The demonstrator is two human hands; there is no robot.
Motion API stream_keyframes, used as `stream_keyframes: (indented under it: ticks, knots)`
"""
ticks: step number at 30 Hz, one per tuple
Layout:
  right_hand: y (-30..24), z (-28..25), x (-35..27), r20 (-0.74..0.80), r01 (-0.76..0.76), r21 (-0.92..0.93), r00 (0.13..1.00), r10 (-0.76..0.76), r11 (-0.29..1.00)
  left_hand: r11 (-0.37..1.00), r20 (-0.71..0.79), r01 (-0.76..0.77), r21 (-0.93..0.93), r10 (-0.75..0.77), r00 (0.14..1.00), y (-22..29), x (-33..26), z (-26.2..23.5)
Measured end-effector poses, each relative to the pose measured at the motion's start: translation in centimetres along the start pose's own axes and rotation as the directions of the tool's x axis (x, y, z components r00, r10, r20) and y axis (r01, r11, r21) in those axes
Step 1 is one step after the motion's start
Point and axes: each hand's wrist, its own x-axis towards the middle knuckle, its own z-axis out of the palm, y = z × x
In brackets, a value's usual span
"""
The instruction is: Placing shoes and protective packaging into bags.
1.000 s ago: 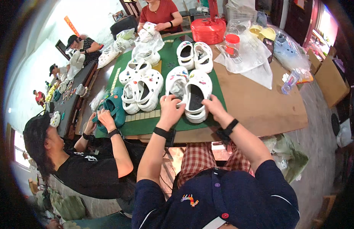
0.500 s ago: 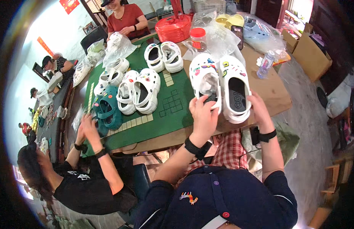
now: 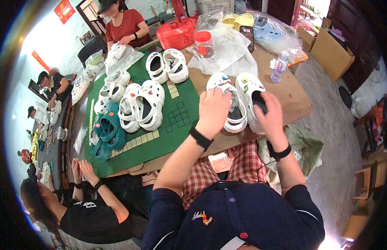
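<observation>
A pair of white clogs with colourful charms stands side by side on the brown tabletop in front of me, toes pointing away. On the left clog (image 3: 236, 121), the bent fingers of my left hand (image 3: 214, 109) are closed at the upper's side; clear plastic shows in its opening. Over the opening of the right clog (image 3: 248, 85), my right hand (image 3: 270, 116) has its fingers apart, slightly blurred, and covers part of the heel side. Black bands circle both my wrists.
More white clogs (image 3: 149, 106) and a teal pair (image 3: 113, 131) stand on the green mat (image 3: 176, 137). Behind are a red-lidded jar (image 3: 204, 45), red plastic twine (image 3: 175, 33), a phone (image 3: 247, 37) and a clear bottle (image 3: 280, 67). Co-workers sit at left and across.
The white pair has come down and away from me onto the table. My hands have shifted from the heels forward along the clogs, and the right hand's fingers have loosened. The view has shifted slightly.
</observation>
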Motion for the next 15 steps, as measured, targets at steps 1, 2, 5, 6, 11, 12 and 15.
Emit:
stream_keyframes:
  ticks: [1,2,5,6,11,12,15]
  knots:
    - [-1.1,0.5,-0.1,0.098,0.091,-0.047,0.991,-0.086,0.995,0.999,0.105,-0.019,0.051,0.013,0.994,0.1,0.7,0.3]
    - [-1.8,1.5,-0.9,0.116,0.196,-0.155,0.977,-0.179,0.968,0.998,0.105,-0.025,0.049,0.02,0.994,0.1,1.1,1.3]
    - [-2.7,4.4,-1.9,0.149,0.175,-0.324,0.98,-0.132,0.93,0.989,0.067,0.001,0.146,-0.011,0.998,0.0,1.2,4.3]
    - [-2.7,4.9,-2.1,0.177,0.169,-0.378,0.978,-0.108,0.91,0.99,0.07,-0.003,0.141,-0.007,0.998,0.2,1.4,4.7]
    - [-2.4,5.4,-2.3,0.275,0.179,-0.479,0.96,-0.047,0.86,0.955,0.056,-0.045,0.293,0.03,0.998,0.8,1.8,5.1]
    - [-2.4,5.3,-2.4,0.276,0.18,-0.48,0.96,-0.046,0.859,0.952,0.061,-0.053,0.301,0.036,0.998,0.7,1.9,5.1]
    - [-2.6,5.4,-2.4,0.315,0.179,-0.451,0.949,-0.032,0.874,0.966,0.105,-0.055,0.251,0.03,0.994,0.4,2.0,5.3]
